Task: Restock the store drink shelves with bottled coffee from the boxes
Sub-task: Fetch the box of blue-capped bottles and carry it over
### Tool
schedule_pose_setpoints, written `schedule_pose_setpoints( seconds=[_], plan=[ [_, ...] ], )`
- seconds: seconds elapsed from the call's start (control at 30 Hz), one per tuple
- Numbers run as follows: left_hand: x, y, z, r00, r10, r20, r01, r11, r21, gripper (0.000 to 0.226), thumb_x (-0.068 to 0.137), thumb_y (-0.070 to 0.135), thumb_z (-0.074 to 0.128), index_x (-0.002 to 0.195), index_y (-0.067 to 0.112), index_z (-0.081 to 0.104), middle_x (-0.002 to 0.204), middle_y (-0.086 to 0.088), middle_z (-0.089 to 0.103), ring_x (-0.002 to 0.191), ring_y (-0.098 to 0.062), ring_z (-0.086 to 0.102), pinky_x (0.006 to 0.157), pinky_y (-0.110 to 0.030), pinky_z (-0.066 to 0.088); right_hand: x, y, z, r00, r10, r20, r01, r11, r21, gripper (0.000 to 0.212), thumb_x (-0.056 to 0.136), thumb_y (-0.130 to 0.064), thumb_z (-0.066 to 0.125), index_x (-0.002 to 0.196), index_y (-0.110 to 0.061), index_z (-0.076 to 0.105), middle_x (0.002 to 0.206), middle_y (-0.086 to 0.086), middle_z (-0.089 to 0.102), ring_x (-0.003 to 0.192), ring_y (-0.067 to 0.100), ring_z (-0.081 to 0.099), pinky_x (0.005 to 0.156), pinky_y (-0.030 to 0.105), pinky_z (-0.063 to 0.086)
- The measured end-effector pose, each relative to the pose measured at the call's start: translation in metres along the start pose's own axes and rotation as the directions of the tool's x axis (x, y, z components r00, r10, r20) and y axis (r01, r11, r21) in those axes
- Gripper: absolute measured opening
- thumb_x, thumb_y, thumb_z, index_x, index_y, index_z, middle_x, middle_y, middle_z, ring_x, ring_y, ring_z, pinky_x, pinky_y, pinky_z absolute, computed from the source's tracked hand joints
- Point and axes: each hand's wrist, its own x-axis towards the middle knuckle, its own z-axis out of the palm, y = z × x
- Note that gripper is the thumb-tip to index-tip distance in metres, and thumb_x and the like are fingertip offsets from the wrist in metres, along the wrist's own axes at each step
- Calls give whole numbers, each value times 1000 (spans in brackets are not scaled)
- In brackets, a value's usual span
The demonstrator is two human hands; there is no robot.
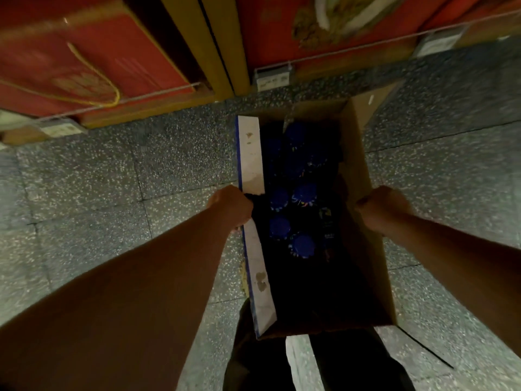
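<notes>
Head view, looking straight down. Dim light, some blur.

- Box open, out in front of me over the floor. I can't tell whether it rests there or is lifted.
- Left hand is curled over the white left flap. Right hand is closed on the brown right wall. Both are gripping cardboard.
- Bottles stand inside, showing as blue caps clustered toward the middle and far end. The near end is dark.
- Red cartons on the shelf ahead, with price tags on the rail.

Judgement: this is a two-hand carry or shift of the box. Keep it level and keep both grips low on the walls, not on loose flaps, which may tear or fold. Move slowly so the bottles don't tip.

Writing: cap markings, a bottle label and the tags are all too blurred to read.
</notes>
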Motion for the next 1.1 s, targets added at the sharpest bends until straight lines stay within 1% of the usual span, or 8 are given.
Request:
schedule_pose_setpoints(
  seconds=[0.07, 0.27, 0.4, 0.57, 0.67, 0.8, 0.9, 1.1],
  plan=[
    [-22, 8, -12, 999, 41, -9, -40, 997, 69, 31, 95, 19, 50, 110, -5, 61, 97, -17, 67, 88, -30, 66, 79, -42, 56, -23, 7, -14, 999, 32, -4, -32, 999, 12, 27, 90, -20, 58, 108, 0, 63, 106, 21, 65, 98, 37, 64, 82, 40, 55],
    [-78, 35, -44, 1000, 19, 4, -19, 992, 126, 32, 91, 15, 59, 118, -4, 59, 115, -23, 62, 104, -37, 62, 88, -44, 54, -94, 25, -53, 990, 124, -68, -115, 986, 119, 30, 89, -26, 57, 112, -8, 65, 104, 18, 67, 98, 35, 64, 81, 39, 54],
    [-111, 47, -54, 988, 155, -16, -149, 969, 198, 31, 94, 18, 52, 114, -4, 60, 112, -22, 65, 100, -36, 65, 84, -44, 55, -131, 38, -70, 983, 167, -71, -153, 974, 167, 31, 90, -23, 54, 115, -7, 62, 106, 17, 66, 98, 34, 64, 85, 44, 55],
    [-150, 58, -48, 991, 130, 37, -135, 963, 234, 32, 94, 14, 56, 122, -1, 55, 97, -21, 59, 64, -25, 55, 71, -41, 56, -169, 64, -85, 976, 187, -112, -163, 968, 190, 28, 91, -19, 52, 113, -5, 62, 106, 17, 66, 98, 34, 64, 86, 43, 54],
    [-170, 56, -35, 989, 139, 42, -146, 942, 301, 27, 95, 15, 53, 117, -2, 55, 81, -16, 57, 61, -24, 54, 79, -41, 58, -193, 87, -81, 975, 186, -121, -158, 965, 212, 28, 91, -21, 52, 113, -7, 63, 105, 16, 66, 99, 33, 64, 85, 41, 54],
    [-197, 50, -9, 981, 172, 91, -195, 896, 399, 32, 99, 16, 46, 121, -4, 56, 105, -19, 66, 80, -28, 64, 84, -41, 56, -225, 124, -60, 970, 224, -98, -195, 951, 241, 27, 91, -18, 52, 113, -7, 64, 104, 15, 67, 96, 31, 65, 82, 39, 55],
    [-221, 49, 15, 977, 178, 121, -215, 843, 494, 33, 100, 19, 43, 121, -4, 55, 108, -19, 66, 70, -23, 60, 69, -34, 55, -249, 156, -40, 965, 258, -51, -232, 926, 299, 26, 93, -16, 52, 114, -5, 63, 104, 16, 66, 97, 31, 65, 81, 37, 54],
    [-277, 41, 84, 958, 238, 163, -288, 766, 575, 33, 98, 21, 47, 118, -5, 55, 109, -24, 64, 63, -23, 56, 58, -32, 52, -302, 236, 8, 944, 329, 31, -306, 831, 465, 24, 92, -15, 49, 109, -6, 63, 98, 14, 65, 84, 28, 60, 72, 33, 48]
  ],
)
